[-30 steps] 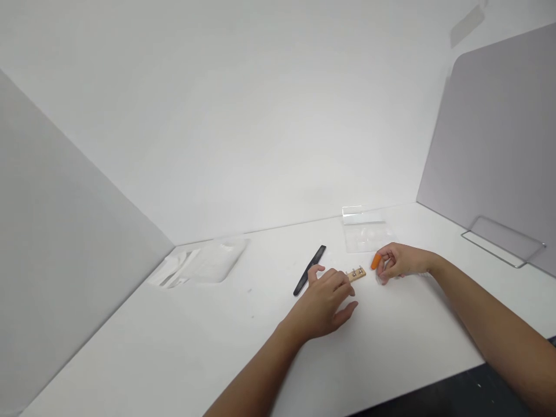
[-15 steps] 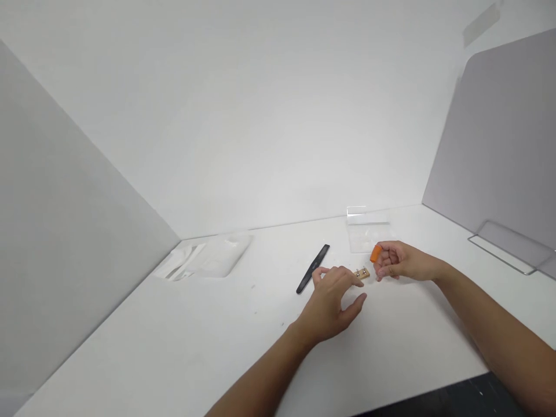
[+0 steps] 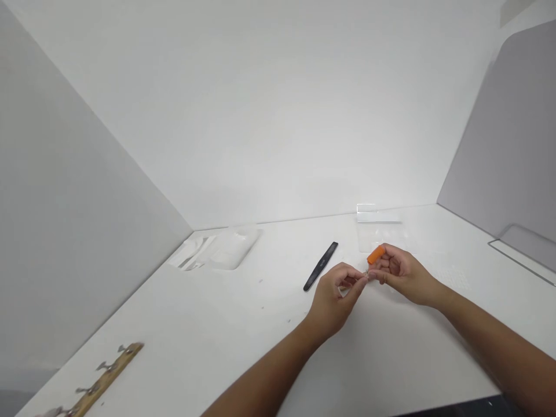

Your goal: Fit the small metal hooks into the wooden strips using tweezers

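Observation:
My left hand and my right hand meet fingertip to fingertip above the white table, right of centre. The left fingers are curled in a pinch over a small object that they mostly hide. On the index finger of my right hand sits an orange finger cot, and those fingers are pinched together too, on something small I cannot make out. A black nail file lies flat just left of the hands.
A clear plastic bag lies behind the hands. Crumpled clear packaging sits at the back left. A wooden strip with metal pegs lies at the near left edge. Grey partition panels stand left and right.
The left hand lifted the small wooden piece off the table and closed toward the right hand. The view shifted right, bringing the pegged wooden strip into sight at lower left.

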Motion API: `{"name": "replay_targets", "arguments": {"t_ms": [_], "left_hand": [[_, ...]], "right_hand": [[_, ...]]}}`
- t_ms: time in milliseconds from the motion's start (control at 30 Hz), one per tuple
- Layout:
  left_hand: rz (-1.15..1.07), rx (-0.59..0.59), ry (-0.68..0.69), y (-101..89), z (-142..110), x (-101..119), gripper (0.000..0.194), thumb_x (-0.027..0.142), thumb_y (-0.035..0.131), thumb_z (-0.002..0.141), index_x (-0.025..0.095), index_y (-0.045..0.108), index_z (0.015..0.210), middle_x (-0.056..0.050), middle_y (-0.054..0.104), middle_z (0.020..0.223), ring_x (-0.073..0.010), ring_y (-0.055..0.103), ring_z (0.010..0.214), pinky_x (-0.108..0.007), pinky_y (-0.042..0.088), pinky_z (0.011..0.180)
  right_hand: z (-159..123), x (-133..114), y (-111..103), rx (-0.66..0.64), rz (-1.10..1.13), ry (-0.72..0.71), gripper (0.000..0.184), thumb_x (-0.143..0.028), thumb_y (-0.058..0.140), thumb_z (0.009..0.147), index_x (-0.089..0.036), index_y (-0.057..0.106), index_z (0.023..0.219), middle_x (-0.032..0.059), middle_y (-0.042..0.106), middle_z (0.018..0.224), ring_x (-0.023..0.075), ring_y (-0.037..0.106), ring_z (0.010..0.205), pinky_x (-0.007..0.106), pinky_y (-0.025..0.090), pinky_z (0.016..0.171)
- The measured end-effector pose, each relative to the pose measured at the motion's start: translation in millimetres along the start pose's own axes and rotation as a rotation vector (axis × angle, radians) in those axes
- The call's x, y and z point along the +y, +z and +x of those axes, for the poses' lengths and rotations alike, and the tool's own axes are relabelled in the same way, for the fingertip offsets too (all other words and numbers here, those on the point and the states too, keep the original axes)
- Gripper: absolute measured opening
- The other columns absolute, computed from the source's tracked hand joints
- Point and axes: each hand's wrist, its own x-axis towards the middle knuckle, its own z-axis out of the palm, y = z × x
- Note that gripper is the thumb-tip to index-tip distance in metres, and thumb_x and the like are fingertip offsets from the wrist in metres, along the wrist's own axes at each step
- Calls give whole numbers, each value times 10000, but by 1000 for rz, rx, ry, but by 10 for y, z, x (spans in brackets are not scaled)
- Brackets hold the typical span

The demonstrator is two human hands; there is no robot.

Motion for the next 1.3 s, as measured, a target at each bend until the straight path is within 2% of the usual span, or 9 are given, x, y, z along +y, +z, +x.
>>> {"name": "replay_targets", "arguments": {"t_ms": [267,433,533,633,733,833,933,1100,1300], "left_hand": [[-83,7,-52,8,-4,43,282,460,642,952,208,709,843,-48,722,899,-180,674,800,-332,568,746],[-12,31,-32,16,2,16,213,396,647,945,217,723,860,-42,715,915,-171,660,789,-331,564,740],[12,8,7,14,4,34,198,373,635,953,219,721,863,-44,717,928,-158,643,758,-304,551,688],[160,27,155,-47,23,-3,181,322,597,968,210,704,874,-49,686,886,-169,623,765,-302,527,659],[527,102,314,-186,77,-155,124,285,575,958,200,660,928,-69,667,906,-227,610,868,-377,532,753],[807,209,191,-344,144,-373,94,243,568,943,196,644,975,-91,650,974,-249,584,903,-359,522,695],[943,216,29,-440,187,-552,96,269,614,909,192,659,946,-103,624,967,-268,556,944,-320,494,620],[1026,181,-117,-450,194,-646,229,387,659,895,168,677,830,-144,598,977,-320,524,987,-374,511,671],[942,81,-204,-462,222,-595,157,274,637,918,163,714,839,-147,634,1018,-339,504,1046,-426,499,799]], "right_hand": [[-9,20,66,-63,-324,-31,351,-577,554,1017,-245,611,917,29,709,853,184,643,765,307,479,653],[-22,97,91,-92,-525,-58,441,-552,353,1086,-241,532,829,3,590,729,166,505,644,297,396,592],[-30,119,92,-95,-532,-138,478,-534,298,1097,-237,515,792,3,552,700,166,471,631,303,386,604],[-37,93,92,-62,-495,-200,497,-544,309,1086,-236,490,741,-5,481,649,165,430,602,302,363,595],[-36,69,74,-21,-499,-223,500,-538,318,1079,-235,462,707,-11,423,618,162,387,574,302,329,577],[-22,103,36,46,-521,-241,488,-515,335,1071,-234,416,680,-16,389,602,156,342,552,303,298,562],[4,185,-3,128,-534,-235,479,-510,360,1054,-237,371,660,-24,352,591,150,303,541,302,276,551],[51,292,-41,146,-556,-140,460,-512,378,1022,-238,373,652,-25,342,591,147,295,542,294,274,544],[76,305,-61,138,-572,-102,416,-461,380,1017,-233,469,681,-24,384,596,148,328,547,289,292,547]]}}
